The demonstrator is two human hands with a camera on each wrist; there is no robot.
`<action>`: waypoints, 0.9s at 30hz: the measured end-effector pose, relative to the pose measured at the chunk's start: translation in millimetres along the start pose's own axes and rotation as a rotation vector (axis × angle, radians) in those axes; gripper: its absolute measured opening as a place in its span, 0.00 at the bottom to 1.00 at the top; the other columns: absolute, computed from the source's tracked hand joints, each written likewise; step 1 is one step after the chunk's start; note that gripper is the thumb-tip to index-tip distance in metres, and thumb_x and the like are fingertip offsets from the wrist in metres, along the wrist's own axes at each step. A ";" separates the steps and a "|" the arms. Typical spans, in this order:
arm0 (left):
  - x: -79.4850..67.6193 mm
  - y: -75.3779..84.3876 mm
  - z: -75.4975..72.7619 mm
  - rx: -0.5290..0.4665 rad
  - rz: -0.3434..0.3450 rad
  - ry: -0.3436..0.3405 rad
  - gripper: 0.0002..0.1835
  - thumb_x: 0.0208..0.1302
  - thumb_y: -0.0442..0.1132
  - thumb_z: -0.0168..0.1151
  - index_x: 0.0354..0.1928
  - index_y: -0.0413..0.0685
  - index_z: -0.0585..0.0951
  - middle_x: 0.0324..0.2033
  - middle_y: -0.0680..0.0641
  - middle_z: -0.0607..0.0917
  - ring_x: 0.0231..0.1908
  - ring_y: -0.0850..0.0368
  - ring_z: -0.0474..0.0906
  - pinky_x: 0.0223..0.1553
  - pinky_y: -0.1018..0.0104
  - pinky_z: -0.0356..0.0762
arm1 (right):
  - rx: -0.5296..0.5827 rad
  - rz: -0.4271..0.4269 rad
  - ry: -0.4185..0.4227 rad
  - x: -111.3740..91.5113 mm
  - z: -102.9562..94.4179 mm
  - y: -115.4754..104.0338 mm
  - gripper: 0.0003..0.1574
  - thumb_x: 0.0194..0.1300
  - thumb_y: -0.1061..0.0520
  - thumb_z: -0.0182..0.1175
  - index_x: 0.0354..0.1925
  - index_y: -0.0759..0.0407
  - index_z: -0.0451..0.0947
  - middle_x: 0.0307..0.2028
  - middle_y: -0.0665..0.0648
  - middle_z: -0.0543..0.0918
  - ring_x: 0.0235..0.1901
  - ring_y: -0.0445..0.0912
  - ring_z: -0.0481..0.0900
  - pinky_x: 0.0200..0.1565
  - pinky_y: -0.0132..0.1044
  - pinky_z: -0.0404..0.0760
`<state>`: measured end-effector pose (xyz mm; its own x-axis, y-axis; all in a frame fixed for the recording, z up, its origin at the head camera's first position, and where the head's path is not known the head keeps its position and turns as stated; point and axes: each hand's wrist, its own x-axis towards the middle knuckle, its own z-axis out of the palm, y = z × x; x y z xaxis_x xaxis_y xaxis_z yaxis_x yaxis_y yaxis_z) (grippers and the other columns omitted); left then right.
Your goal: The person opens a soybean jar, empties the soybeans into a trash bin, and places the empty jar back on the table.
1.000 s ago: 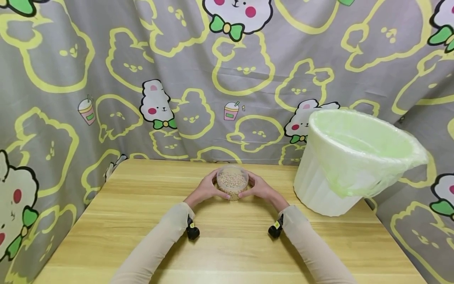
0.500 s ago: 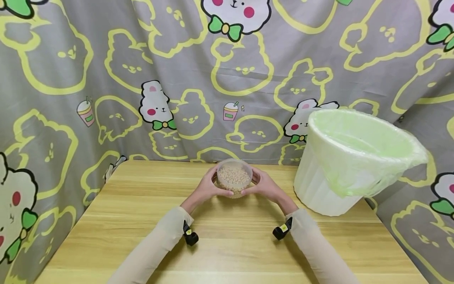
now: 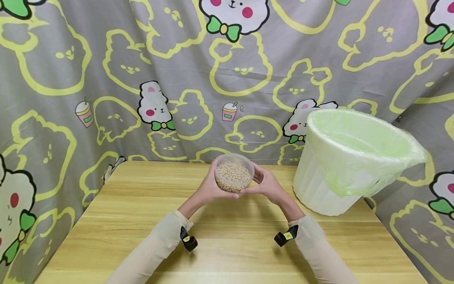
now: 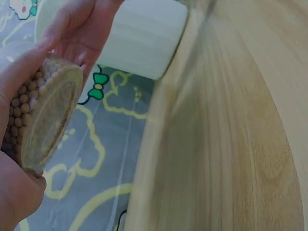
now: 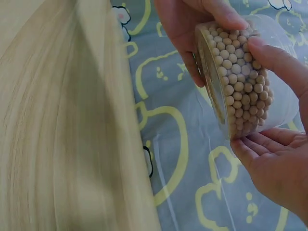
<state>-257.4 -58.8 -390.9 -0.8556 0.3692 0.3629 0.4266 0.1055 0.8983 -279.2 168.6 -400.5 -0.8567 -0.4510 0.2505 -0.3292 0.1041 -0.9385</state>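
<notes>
Fingers and thumbs of the left hand (image 3: 210, 187) and right hand (image 3: 268, 187) hold the clear tub (image 5: 283, 108) between them; little tan balls (image 5: 243, 96) sit inside, none showing outside; the tub is up off the table (image 3: 227, 248), so lifting looks done; setting it down is left; the white bin (image 3: 315, 185) stands apart, rightward.

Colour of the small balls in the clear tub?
The balls are pale tan; clearest in the right wrist view.
</notes>
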 end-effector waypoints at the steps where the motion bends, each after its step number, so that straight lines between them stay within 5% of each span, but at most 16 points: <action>1: -0.2 1.6 0.3 0.007 -0.001 0.008 0.67 0.30 0.34 0.82 0.72 0.50 0.47 0.65 0.40 0.61 0.63 0.50 0.62 0.62 0.49 0.63 | -0.005 -0.004 -0.003 -0.3 0.1 -1.0 0.60 0.41 0.60 0.77 0.70 0.53 0.57 0.65 0.54 0.67 0.65 0.48 0.66 0.65 0.42 0.64; 10: -1.9 -9.8 3.8 0.118 0.047 0.128 0.64 0.24 0.44 0.84 0.69 0.54 0.56 0.61 0.46 0.69 0.58 0.52 0.68 0.58 0.51 0.69 | -0.068 0.028 -0.066 -2.7 2.9 -17.8 0.64 0.45 0.56 0.75 0.72 0.50 0.48 0.67 0.55 0.63 0.66 0.49 0.62 0.67 0.49 0.61; 14: -0.4 -25.7 8.9 0.253 0.086 0.207 0.65 0.20 0.55 0.83 0.69 0.62 0.57 0.60 0.54 0.70 0.57 0.59 0.69 0.56 0.56 0.72 | -0.225 0.082 0.030 -2.9 12.7 -30.7 0.72 0.39 0.45 0.78 0.73 0.47 0.45 0.68 0.56 0.59 0.65 0.51 0.63 0.64 0.54 0.64; 19: -2.1 -28.0 15.2 0.439 0.132 0.292 0.67 0.17 0.60 0.82 0.69 0.61 0.57 0.60 0.55 0.69 0.58 0.58 0.68 0.57 0.54 0.72 | -0.463 0.080 0.153 -1.7 30.8 -40.7 0.79 0.31 0.34 0.77 0.73 0.52 0.45 0.67 0.60 0.58 0.63 0.55 0.63 0.60 0.56 0.67; 27: -3.3 -24.7 17.4 0.489 0.118 0.293 0.68 0.16 0.64 0.80 0.68 0.59 0.59 0.59 0.54 0.72 0.57 0.57 0.70 0.56 0.55 0.73 | -0.517 0.029 0.266 -2.4 42.2 -40.3 0.73 0.32 0.33 0.76 0.71 0.54 0.53 0.63 0.56 0.63 0.61 0.54 0.65 0.59 0.54 0.69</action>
<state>-260.0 -46.6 -418.5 -0.8100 0.1410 0.5692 0.5501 0.5190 0.6542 -247.1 128.1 -373.4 -0.9164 -0.2104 0.3404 -0.3983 0.5624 -0.7246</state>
